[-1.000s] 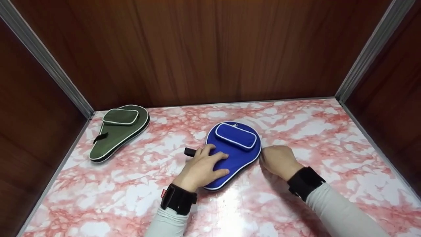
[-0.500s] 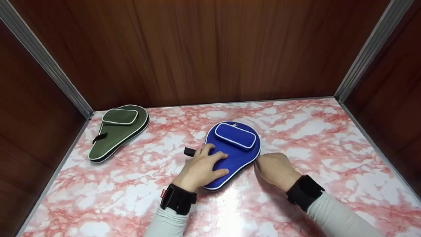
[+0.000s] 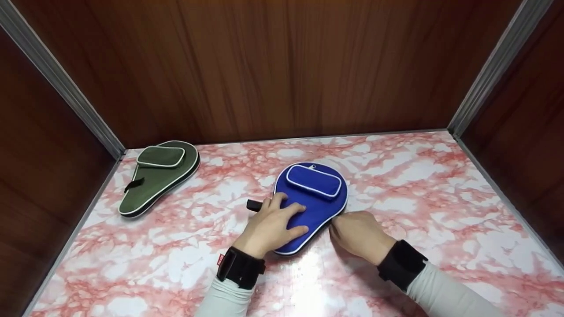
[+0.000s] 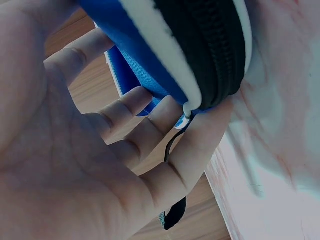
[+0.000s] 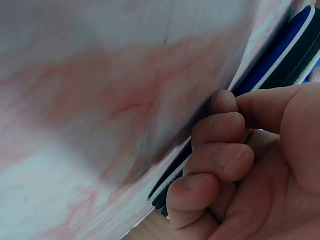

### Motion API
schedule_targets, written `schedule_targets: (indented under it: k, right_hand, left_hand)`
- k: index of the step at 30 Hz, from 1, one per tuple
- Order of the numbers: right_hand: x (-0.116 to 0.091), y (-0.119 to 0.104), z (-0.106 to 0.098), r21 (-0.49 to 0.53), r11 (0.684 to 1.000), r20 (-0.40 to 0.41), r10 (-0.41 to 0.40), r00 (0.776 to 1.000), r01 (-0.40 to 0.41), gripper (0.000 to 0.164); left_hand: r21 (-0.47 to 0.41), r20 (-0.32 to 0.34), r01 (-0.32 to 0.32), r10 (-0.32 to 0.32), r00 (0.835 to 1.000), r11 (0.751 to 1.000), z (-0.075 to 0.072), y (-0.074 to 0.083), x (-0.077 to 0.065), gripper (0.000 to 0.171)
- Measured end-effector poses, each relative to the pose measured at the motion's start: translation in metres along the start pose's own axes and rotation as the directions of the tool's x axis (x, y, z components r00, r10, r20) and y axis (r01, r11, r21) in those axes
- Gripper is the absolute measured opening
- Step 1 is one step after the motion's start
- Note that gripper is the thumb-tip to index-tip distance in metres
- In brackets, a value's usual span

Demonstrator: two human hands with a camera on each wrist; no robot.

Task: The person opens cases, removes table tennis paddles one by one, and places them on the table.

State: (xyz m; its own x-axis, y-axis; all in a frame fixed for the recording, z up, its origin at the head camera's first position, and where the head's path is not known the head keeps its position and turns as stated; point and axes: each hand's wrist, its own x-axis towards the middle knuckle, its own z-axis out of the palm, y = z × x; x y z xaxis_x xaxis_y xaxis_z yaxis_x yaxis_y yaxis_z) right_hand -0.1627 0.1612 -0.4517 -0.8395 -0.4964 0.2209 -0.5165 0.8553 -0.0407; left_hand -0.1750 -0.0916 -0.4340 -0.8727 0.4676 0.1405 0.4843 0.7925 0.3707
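Nearest you, your pale grey sleeves (image 3: 227, 301) reach in from the bottom edge, each ending in a black wristband (image 3: 241, 268). Between your forearms, a bright patch of reflected light (image 3: 304, 281) gleams on the glossy tabletop (image 3: 432, 189), which is white with marbled pink-red veins. Your left hand (image 3: 266, 229) rests on the narrow lower part of a blue paddle-shaped case (image 3: 319, 212), fingers spread and slightly bent. Your right hand (image 3: 359, 233) is curled at the case's right edge, thumb and forefinger pinching at its dark zipped side; the exact part between them is hidden. The case lies flat near the middle of the table, its round end away from you, with white piping and a raised pocket (image 3: 313, 181). A black strap (image 3: 254, 205) pokes out on its left. Farther off, well apart near the back left corner, a similar olive-green case (image 3: 154, 189) lies flat with its own pocket (image 3: 161, 156) and black tab (image 3: 133, 184). Beyond, a dark reddish-brown wood-grain back wall (image 3: 282, 70) rises, matching panels (image 3: 39, 145) flank the table, and grey metal posts (image 3: 70, 83) line the corners.
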Motion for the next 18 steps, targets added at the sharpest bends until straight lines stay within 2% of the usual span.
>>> schedule_targets:
  k: [8,11,15,18]
  right_hand:
    - [0.013,0.019,0.001,-0.016,0.996,0.042,0.088,0.995,-0.088,0.033]
    - [0.021,0.027,0.001,-0.017,0.992,0.052,0.129,0.99,-0.128,0.031]
    - [0.03,0.033,0.002,-0.015,0.987,0.054,0.163,0.985,-0.163,0.025]
    - [0.033,0.034,0.003,-0.019,0.986,0.045,0.165,0.985,-0.164,0.019]
  left_hand:
    - [-0.037,0.126,-0.031,0.035,0.991,0.999,-0.002,0.007,0.001,0.055]
    - [0.021,0.107,-0.073,0.07,0.992,0.997,0.0,0.012,0.002,0.054]
    - [0.122,0.058,-0.144,0.138,0.989,0.982,0.007,0.02,0.005,0.053]
    - [0.125,0.06,-0.165,0.158,0.986,0.978,0.012,0.024,0.007,0.056]
